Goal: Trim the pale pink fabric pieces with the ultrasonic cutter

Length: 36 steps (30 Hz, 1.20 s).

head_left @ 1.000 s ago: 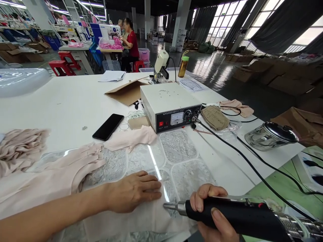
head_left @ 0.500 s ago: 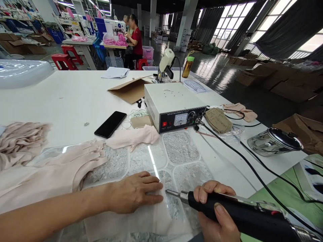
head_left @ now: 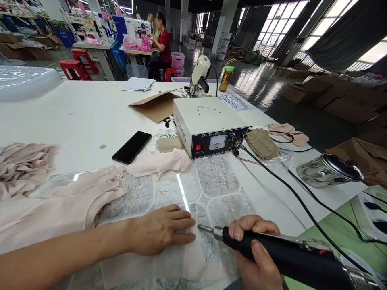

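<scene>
While the left hand presses flat, fingers extended and grasping nothing, the right hand wraps its fingers around the tool. Thin cloth lies on the patterned mat, inward from the table's right edge. Likely soft, light and easily creased, it suits flat pressure near its border; the tool seems rigid and weightier, best held by its black barrel.

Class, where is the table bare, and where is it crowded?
Barest: the table between phone, pink cloth pile and papers, bar scraps. Also a strip between mat and nearest cable. Crowded: around the white box and the left hand.
</scene>
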Each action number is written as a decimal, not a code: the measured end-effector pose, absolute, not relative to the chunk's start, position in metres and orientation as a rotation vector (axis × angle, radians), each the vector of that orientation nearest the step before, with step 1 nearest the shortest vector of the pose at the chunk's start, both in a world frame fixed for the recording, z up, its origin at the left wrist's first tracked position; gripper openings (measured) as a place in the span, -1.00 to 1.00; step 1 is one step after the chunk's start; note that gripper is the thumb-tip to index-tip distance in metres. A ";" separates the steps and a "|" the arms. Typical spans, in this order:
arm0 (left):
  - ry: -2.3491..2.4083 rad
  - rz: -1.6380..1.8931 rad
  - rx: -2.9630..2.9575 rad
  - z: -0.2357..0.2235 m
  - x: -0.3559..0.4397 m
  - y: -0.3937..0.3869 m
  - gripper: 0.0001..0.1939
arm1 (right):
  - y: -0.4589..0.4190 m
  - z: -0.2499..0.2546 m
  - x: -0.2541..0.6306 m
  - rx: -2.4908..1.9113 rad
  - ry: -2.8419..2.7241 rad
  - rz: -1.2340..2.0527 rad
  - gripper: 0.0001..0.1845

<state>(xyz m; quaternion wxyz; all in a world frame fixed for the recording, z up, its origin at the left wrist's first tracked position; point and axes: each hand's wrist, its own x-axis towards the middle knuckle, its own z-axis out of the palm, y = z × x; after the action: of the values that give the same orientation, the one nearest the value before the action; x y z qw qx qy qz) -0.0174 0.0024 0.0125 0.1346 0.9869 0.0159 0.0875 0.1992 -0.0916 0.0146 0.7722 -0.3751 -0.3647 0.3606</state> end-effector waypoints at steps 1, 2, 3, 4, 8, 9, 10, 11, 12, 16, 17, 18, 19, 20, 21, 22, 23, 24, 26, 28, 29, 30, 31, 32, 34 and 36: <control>0.047 0.256 2.864 0.013 -0.017 0.002 -0.63 | -0.092 0.014 0.199 -0.811 -0.799 0.782 -0.92; 0.048 0.258 2.870 0.013 -0.017 0.002 -0.64 | -0.092 0.014 0.200 -0.808 -0.802 0.785 -0.92; 0.054 0.260 2.876 0.013 -0.017 0.002 -0.64 | -0.093 0.014 0.200 -0.805 -0.804 0.788 -0.92; 0.058 0.260 2.880 0.014 -0.017 0.002 -0.64 | -0.093 0.015 0.201 -0.801 -0.803 0.791 -0.91; 0.054 0.235 2.883 0.015 -0.017 0.002 -0.64 | -0.096 0.020 0.202 -0.814 -0.791 0.812 -0.90; 0.052 0.230 2.883 0.015 -0.017 0.002 -0.63 | -0.097 0.021 0.202 -0.819 -0.792 0.815 -0.89; 0.051 0.228 2.884 0.015 -0.017 0.002 -0.64 | -0.098 0.022 0.202 -0.824 -0.793 0.819 -0.89; 0.051 0.229 2.883 0.014 -0.017 0.002 -0.64 | -0.099 0.022 0.202 -0.827 -0.795 0.820 -0.89; 0.053 0.229 2.883 0.014 -0.017 0.002 -0.64 | -0.100 0.023 0.202 -0.827 -0.796 0.820 -0.89; 0.050 0.209 2.882 0.014 -0.017 0.001 -0.64 | -0.101 0.023 0.200 -0.828 -0.783 0.822 -0.89; 0.049 0.202 2.882 0.014 -0.017 0.001 -0.64 | -0.100 0.023 0.200 -0.827 -0.781 0.819 -0.89; 0.049 0.196 2.882 0.014 -0.017 0.001 -0.64 | -0.100 0.023 0.200 -0.829 -0.782 0.820 -0.89; 0.048 0.191 2.881 0.015 -0.017 0.001 -0.63 | -0.099 0.023 0.200 -0.830 -0.783 0.818 -0.89; 0.048 0.185 2.883 0.015 -0.017 0.001 -0.63 | -0.099 0.023 0.201 -0.829 -0.784 0.815 -0.89; 0.048 0.181 2.888 0.015 -0.017 0.001 -0.63 | -0.099 0.023 0.201 -0.828 -0.784 0.812 -0.89; 0.047 0.183 2.892 0.015 -0.017 0.001 -0.63 | -0.099 0.023 0.201 -0.827 -0.786 0.807 -0.90; 0.047 0.188 2.895 0.016 -0.017 0.001 -0.64 | -0.100 0.023 0.202 -0.828 -0.788 0.803 -0.90; 0.047 0.196 2.896 0.016 -0.017 0.001 -0.64 | -0.101 0.023 0.202 -0.828 -0.792 0.798 -0.90; 0.048 0.225 2.891 0.016 -0.017 0.002 -0.64 | -0.103 0.022 0.202 -0.832 -0.798 0.795 -0.90; 0.048 0.239 2.888 0.016 -0.016 0.002 -0.64 | -0.104 0.021 0.202 -0.842 -0.799 0.805 -0.90; 0.048 0.240 2.888 0.016 -0.016 0.001 -0.64 | -0.105 0.021 0.202 -0.851 -0.799 0.811 -0.90; 0.050 0.243 2.886 0.015 -0.016 0.001 -0.63 | -0.106 0.020 0.202 -0.860 -0.800 0.818 -0.90; 0.053 0.244 2.882 0.015 -0.016 0.001 -0.63 | -0.106 0.020 0.202 -0.869 -0.804 0.826 -0.90; 0.057 0.249 2.878 0.015 -0.016 0.001 -0.62 | -0.106 0.019 0.202 -0.875 -0.813 0.831 -0.90; 0.059 0.257 2.872 0.015 -0.016 0.000 -0.62 | -0.106 0.019 0.203 -0.880 -0.838 0.836 -0.90; 0.059 0.241 2.875 0.015 -0.016 0.000 -0.62 | -0.104 0.019 0.203 -0.874 -0.862 0.836 -0.89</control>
<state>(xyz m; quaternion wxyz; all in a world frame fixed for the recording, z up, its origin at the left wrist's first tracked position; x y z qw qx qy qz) -0.0162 0.0001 0.0152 0.1277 0.9881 0.0205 0.0828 0.2028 -0.1042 0.0194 0.7366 -0.3980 -0.3927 0.3805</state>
